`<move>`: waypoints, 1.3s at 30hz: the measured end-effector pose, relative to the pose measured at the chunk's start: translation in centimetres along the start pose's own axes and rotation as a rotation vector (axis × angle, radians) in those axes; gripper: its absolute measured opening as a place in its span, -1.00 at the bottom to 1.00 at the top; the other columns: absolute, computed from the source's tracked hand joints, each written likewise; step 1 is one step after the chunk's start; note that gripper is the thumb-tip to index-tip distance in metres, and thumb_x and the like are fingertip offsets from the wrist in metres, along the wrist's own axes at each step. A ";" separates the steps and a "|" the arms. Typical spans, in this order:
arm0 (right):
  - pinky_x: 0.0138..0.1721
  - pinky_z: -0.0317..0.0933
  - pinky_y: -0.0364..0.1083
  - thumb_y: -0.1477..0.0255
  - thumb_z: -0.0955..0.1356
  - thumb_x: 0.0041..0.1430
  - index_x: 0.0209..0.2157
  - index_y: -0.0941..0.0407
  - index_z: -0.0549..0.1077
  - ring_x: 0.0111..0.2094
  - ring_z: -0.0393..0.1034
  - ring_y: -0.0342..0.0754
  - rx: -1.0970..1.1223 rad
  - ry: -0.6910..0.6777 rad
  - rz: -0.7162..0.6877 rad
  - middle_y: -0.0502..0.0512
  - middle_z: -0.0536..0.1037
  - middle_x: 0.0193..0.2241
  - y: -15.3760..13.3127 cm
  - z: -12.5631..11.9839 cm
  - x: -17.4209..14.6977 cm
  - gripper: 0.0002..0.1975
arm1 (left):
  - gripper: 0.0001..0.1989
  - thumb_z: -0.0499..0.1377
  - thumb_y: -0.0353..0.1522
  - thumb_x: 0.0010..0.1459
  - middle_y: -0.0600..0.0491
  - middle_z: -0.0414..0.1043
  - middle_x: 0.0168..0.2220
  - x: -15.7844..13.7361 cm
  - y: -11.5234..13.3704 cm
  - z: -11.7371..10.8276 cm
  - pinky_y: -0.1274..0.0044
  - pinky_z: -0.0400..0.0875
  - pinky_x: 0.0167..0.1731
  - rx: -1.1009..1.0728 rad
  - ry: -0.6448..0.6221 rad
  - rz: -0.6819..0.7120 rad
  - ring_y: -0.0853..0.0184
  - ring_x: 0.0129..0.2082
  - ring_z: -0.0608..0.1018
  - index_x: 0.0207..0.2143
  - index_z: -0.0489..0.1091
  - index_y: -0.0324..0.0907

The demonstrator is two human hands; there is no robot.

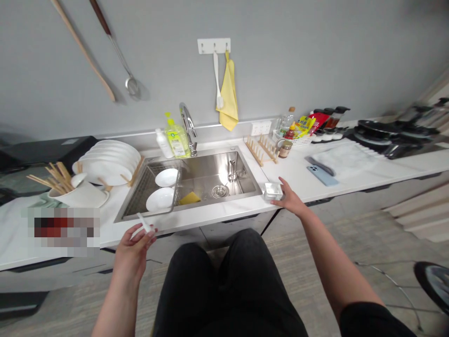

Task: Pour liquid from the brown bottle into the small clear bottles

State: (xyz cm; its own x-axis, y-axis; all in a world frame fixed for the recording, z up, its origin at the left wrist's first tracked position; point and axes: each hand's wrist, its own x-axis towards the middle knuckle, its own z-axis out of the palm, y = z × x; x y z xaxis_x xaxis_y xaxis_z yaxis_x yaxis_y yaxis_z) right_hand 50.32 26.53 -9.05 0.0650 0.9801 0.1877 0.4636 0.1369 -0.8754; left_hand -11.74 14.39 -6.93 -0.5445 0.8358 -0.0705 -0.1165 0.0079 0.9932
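My left hand (138, 241) is at the counter's front edge, below the dish basket. Its fingers are pinched on a slim white stick-like object (144, 223), whose exact kind I cannot make out. Right of the sink, my right hand (289, 199) has its thumb and fingers around the right side of a small clear square container (272, 190) at the counter's edge. Between the hands lies the steel sink (206, 168). In its left part a wire basket (175, 180) holds two white bowls (160, 200), and a yellow sponge (190, 198) rests beside it.
White plates (110, 164) stand in a rack at the left, behind a chopsticks holder (82, 194). A soap bottle (177, 140) is by the faucet (188, 126). At the right are a wooden rack (263, 152), a jar (285, 150) and a blue phone (322, 175).
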 end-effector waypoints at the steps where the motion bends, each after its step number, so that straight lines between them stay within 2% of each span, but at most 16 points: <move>1: 0.30 0.44 0.32 0.05 0.77 -0.22 0.44 0.05 0.37 0.22 0.57 0.37 0.019 -0.011 -0.004 0.36 0.62 0.24 -0.2 0.0 0.4 0.22 | -0.41 0.62 -0.24 -0.21 0.04 0.73 -0.19 -0.5 -0.2 0.5 0.27 0.71 -0.20 0.007 -0.027 -0.016 0.03 -0.16 0.80 -0.12 0.50 -0.01; 4: 0.17 0.52 0.22 0.02 0.76 -0.21 0.22 0.05 0.50 0.03 0.64 0.25 0.118 -0.037 0.007 0.23 0.71 0.06 -0.9 0.4 0.8 -0.01 | -0.45 0.67 -0.20 -0.26 0.01 0.74 -0.23 -1.7 -0.7 1.9 0.29 0.72 -0.20 -0.009 -0.105 -0.078 0.02 -0.16 0.81 -0.22 0.54 -0.03; 7: 0.02 0.55 0.15 0.02 0.78 -0.27 0.10 0.05 0.50 -0.13 0.64 0.17 0.199 -0.047 0.048 0.14 0.72 -0.08 -1.7 0.8 0.3 -0.07 | -0.47 0.71 -0.19 -0.29 0.00 0.76 -0.24 -2.6 -0.9 3.1 0.29 0.73 -0.17 -0.073 -0.179 -0.158 0.03 -0.14 0.81 -0.29 0.58 -0.05; 10: -0.02 0.56 0.12 0.02 0.79 -0.30 0.08 0.04 0.50 -0.13 0.64 0.15 0.246 -0.048 0.030 0.12 0.72 -0.10 -3.2 1.5 -1.2 -0.07 | -0.49 0.72 -0.17 -0.25 0.00 0.77 -0.18 -3.6 -0.3 4.3 0.26 0.74 -0.07 -0.138 -0.261 -0.220 0.01 -0.05 0.81 -0.27 0.62 -0.06; 13: 0.04 0.56 0.12 0.02 0.79 -0.26 0.12 0.03 0.51 -0.04 0.64 0.18 0.252 -0.067 -0.005 0.15 0.73 -0.03 -5.8 2.7 -3.4 -0.06 | -0.51 0.69 -0.14 -0.17 -0.02 0.77 -0.11 -4.9 1.2 5.8 0.28 0.74 -0.16 -0.148 -0.330 -0.201 -0.02 -0.02 0.81 -0.20 0.66 -0.04; 15: 0.06 0.57 0.12 0.04 0.79 -0.22 0.15 0.02 0.51 -0.02 0.65 0.18 0.264 -0.100 -0.026 0.15 0.72 0.02 -7.9 4.1 -5.2 -0.07 | -0.53 0.66 -0.13 -0.11 -0.03 0.76 -0.12 -5.6 2.5 6.9 0.32 0.71 -0.25 -0.139 -0.367 -0.124 0.03 -0.10 0.80 -0.15 0.70 -0.02; 18: 0.04 0.58 0.11 0.10 0.80 -0.19 0.16 -0.01 0.51 -0.06 0.66 0.14 0.345 -0.162 -0.066 0.14 0.69 0.04 -11.1 6.9 -7.9 -0.10 | -0.57 0.64 -0.15 -0.05 -0.05 0.75 -0.14 -6.6 5.0 8.5 0.33 0.68 -0.27 -0.089 -0.449 0.032 0.18 -0.27 0.72 -0.11 0.75 -0.02; 21: 0.03 0.59 0.12 0.11 0.80 -0.17 0.16 -0.03 0.51 -0.05 0.66 0.15 0.417 -0.203 -0.099 0.14 0.67 0.06 -14.0 10.0 -10.4 -0.11 | -0.59 0.63 -0.16 -0.01 -0.07 0.75 -0.09 -7.2 8.5 9.4 0.33 0.68 -0.23 0.014 -0.569 0.186 0.20 -0.28 0.68 -0.10 0.76 -0.05; 23: 0.05 0.60 0.13 0.10 0.79 -0.16 0.18 -0.04 0.51 -0.03 0.66 0.16 0.422 -0.217 -0.123 0.15 0.66 0.10 -15.7 11.8 -11.7 -0.11 | -0.62 0.63 -0.18 0.02 -0.06 0.73 -0.15 -7.3 11.2 9.5 0.37 0.66 -0.26 0.110 -0.660 0.283 0.20 -0.27 0.68 -0.11 0.75 -0.06; 26: 0.03 0.60 0.10 0.08 0.80 -0.16 0.20 -0.05 0.51 -0.05 0.65 0.13 0.410 -0.240 -0.141 0.16 0.64 0.17 -17.8 13.9 -13.2 -0.08 | -0.70 0.60 -0.19 0.08 -0.01 0.65 -0.31 -7.2 15.3 9.0 0.43 0.56 -0.38 0.287 -0.783 0.425 0.26 -0.39 0.59 -0.15 0.74 -0.07; 29: -0.02 0.61 0.08 0.09 0.80 -0.18 0.20 -0.05 0.52 -0.07 0.65 0.12 0.401 -0.275 -0.152 0.16 0.62 0.19 -19.2 15.3 -13.9 -0.08 | -0.76 0.54 -0.19 0.15 -0.03 0.65 -0.32 -7.0 18.3 8.6 0.43 0.51 -0.42 0.424 -0.858 0.553 0.26 -0.43 0.57 -0.16 0.76 -0.05; 34: 0.03 0.61 0.09 0.16 0.80 -0.17 0.20 -0.03 0.57 0.03 0.64 0.17 0.383 -0.300 -0.199 0.17 0.61 0.22 -20.5 16.9 -14.7 -0.12 | -0.85 0.48 -0.30 0.18 0.00 0.66 -0.32 -7.3 20.6 8.6 0.41 0.49 -0.40 0.629 -0.944 0.711 0.24 -0.43 0.61 -0.17 0.77 0.01; 39: 0.03 0.60 0.11 0.21 0.79 -0.16 0.18 -0.03 0.59 0.09 0.62 0.22 0.342 -0.294 -0.233 0.16 0.64 0.17 -21.2 18.2 -15.5 -0.16 | -0.68 0.39 -0.52 0.12 -0.02 0.70 -0.24 -9.0 21.2 10.1 0.38 0.50 -0.31 0.821 -1.058 0.940 0.20 -0.37 0.64 -0.13 0.77 0.01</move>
State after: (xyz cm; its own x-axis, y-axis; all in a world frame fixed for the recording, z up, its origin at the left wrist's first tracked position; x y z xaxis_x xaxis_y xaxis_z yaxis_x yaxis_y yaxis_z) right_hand 23.39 11.04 -1.52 -0.2799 0.9103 0.3048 0.1173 0.3476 -0.9303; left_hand -0.92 12.60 15.65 0.6538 0.6944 0.3004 0.5432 -0.7072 0.4525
